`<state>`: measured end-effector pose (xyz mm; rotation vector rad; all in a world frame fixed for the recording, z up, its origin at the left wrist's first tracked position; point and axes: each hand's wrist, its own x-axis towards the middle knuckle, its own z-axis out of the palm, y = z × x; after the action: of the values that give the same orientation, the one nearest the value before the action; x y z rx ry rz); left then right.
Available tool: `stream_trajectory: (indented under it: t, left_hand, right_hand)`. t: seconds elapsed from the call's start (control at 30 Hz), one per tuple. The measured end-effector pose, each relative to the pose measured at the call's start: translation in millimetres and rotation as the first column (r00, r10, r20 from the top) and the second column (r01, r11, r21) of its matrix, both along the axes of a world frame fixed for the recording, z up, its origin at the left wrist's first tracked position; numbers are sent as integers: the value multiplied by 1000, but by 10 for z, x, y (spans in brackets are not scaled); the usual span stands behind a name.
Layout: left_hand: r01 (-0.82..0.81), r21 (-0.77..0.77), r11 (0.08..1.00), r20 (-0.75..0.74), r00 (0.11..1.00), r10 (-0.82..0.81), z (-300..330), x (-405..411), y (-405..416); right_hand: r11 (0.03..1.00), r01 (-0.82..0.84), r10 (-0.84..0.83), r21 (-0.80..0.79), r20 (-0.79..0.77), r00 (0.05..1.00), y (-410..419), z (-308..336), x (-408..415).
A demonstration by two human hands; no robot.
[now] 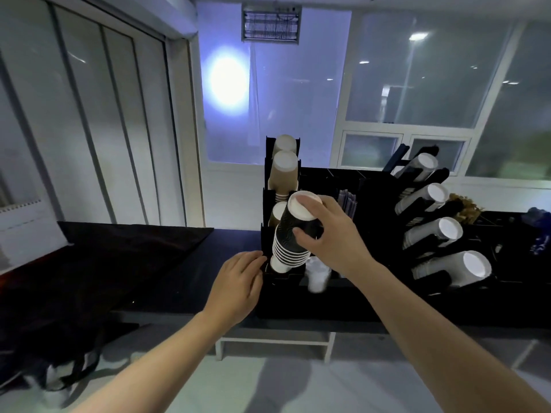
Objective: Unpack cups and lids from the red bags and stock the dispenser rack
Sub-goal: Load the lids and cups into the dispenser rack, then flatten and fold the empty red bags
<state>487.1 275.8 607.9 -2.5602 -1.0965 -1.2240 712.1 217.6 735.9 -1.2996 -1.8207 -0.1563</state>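
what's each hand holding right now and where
Right hand grips the stack of black paper cups around its top cup; left hand holds nothing.

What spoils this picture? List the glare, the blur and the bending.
Head view: a blown-out glare patch whitens the far wall; the dark counter and black dispenser rack lose detail in shadow; the clear cups under the right hand are smeared; wide-angle bending bows the door panels and window frames; the black cup stack stays fairly sharp.
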Motion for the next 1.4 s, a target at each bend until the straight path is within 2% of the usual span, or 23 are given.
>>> stream_trajectory:
  t: [0.2, 0.3, 0.47, 0.63, 0.8, 0.87, 0.97, 1.03, 1.1, 1.27, 1.4]
  left_hand:
    - [6, -35, 999, 8, 1000, -6, -105, -21, 30]
    - [12, -55, 998, 18, 1000, -11, -121, -16, 40]
    - [23, -75, 997, 31, 999, -21, -160, -14, 40]
    - [28, -82, 996, 16, 1000, -27, -157, -4, 7]
    - [-15, -31, 999, -24, 1000, 14, -107, 25, -74]
    - [21, 13, 1000, 7, 1000, -21, -86, 70, -134]
    - [70, 70, 995, 25, 997, -72, -47, 252, -259]
    - [126, 54, 991, 13, 992, -126, -45, 452, -344]
    - [197, 14, 980, 11, 980, -197, -79, 700, -425]
    - [375, -99, 922, -34, 925, -379, -264, 1470, -704]
    - [465, -205, 862, -84, 869, -488, -426, 2110, -1065]
  right_hand:
    - [999, -35, 36, -35, 24, 999, 240, -184, -98]
    - [995, 37, -27, -88, 112, 993, 370, -412, -82]
    - [924, 156, -89, -350, 199, 976, 477, -901, -9]
    - [887, 298, -168, -352, 356, 919, 565, -960, -193]
    - [839, 334, -160, -429, 391, 906, 545, -876, -237]
    - [856, 298, -160, -422, 333, 929, 443, -878, -174]
    - [935, 180, -144, -305, 138, 980, 188, -937, -14]
    - [957, 134, -129, -258, 38, 991, -21, -994, 133]
    - [954, 172, -178, -246, -3, 984, -241, -1061, 313]
    - [846, 336, -378, -414, -21, 926, -895, -1276, 894]
    - [675, 472, -575, -567, -4, 818, -1550, -1454, 1402]
